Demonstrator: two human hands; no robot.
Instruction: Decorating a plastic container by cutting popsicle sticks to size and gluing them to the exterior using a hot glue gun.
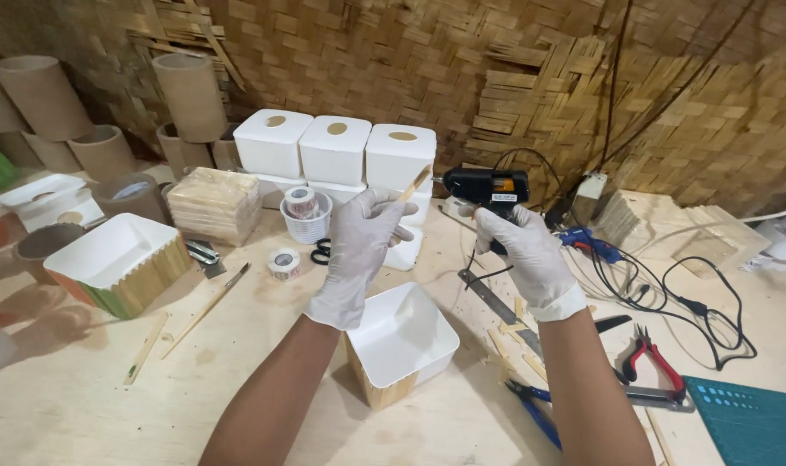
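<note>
White box (401, 345) below hands, stick (414, 184) seemingly nearing glue gun (488, 187)

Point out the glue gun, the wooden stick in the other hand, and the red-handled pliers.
glue gun (488, 185), head view, on its black body.
wooden stick (415, 184), head view, on its upper end.
red-handled pliers (654, 358), head view, on a red handle.

Back wall: woven bamboo mat (531, 78)
Far left: brown cardboard tubes (190, 95)
Middle back: three white boxes (334, 148) with oval holes on top
Worktop (91, 406): pale wood
On it: red pliers (650, 355), black scissors (321, 251), tape roll (283, 263), green cutting mat (747, 423)
</note>
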